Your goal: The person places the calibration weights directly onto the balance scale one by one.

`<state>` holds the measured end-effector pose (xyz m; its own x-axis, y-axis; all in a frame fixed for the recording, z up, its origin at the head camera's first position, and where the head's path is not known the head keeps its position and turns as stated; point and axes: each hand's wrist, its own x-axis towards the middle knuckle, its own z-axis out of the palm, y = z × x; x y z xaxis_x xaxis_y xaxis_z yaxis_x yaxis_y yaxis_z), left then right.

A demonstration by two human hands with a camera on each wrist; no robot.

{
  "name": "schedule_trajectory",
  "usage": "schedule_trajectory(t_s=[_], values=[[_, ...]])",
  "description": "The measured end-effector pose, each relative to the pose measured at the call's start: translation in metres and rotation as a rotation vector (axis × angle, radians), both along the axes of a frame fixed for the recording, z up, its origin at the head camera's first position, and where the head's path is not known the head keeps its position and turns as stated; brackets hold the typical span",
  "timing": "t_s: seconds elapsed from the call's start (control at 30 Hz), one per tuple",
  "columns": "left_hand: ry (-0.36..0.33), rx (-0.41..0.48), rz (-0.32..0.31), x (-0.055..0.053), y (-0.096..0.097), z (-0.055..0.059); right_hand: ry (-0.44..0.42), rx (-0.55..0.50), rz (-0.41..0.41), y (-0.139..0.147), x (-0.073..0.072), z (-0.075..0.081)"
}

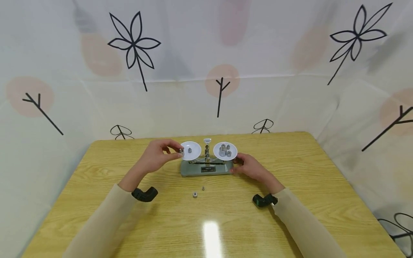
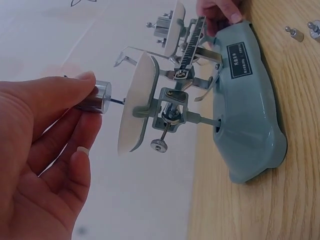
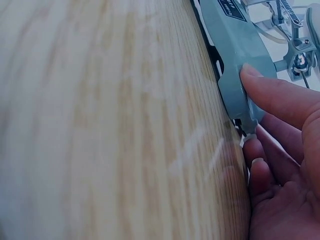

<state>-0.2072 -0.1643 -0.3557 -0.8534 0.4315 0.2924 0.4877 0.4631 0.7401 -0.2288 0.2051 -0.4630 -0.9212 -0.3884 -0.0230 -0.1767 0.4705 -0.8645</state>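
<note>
A grey-green balance scale (image 1: 208,170) stands on the table with a white pan on each side. My left hand (image 1: 158,156) pinches a shiny cylindrical weight (image 2: 95,97) between thumb and fingers, at the outer edge of the left pan (image 1: 195,154). A smaller weight (image 1: 189,151) sits in that pan. Several metal weights, one larger than the others (image 1: 222,150), stand in the right pan (image 1: 218,145). My right hand (image 1: 251,167) grips the right end of the scale's base (image 3: 235,60), thumb on the front face and fingers curled at the end.
In front of the scale, a short weight (image 1: 195,195) and a tiny weight (image 1: 203,188) stand on the wooden table (image 1: 167,225). Behind the table hangs a white patterned cloth (image 1: 180,107). Black wrist bands (image 1: 145,194) are on both forearms.
</note>
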Motion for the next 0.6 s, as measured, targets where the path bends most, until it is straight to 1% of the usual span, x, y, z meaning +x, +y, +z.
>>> schedule_trajectory(t_s=[0.27,0.47,0.6], values=[[-0.023,-0.035,-0.030,-0.005,0.005,0.004,-0.005,-0.001,-0.002,0.000,0.000,-0.001],[-0.040,-0.051,-0.033,-0.011,0.006,0.004,0.000,0.009,-0.003,0.000,0.001,0.000],[-0.042,-0.059,-0.037,-0.011,0.008,0.004,0.007,0.012,0.000,0.000,0.000,0.000]])
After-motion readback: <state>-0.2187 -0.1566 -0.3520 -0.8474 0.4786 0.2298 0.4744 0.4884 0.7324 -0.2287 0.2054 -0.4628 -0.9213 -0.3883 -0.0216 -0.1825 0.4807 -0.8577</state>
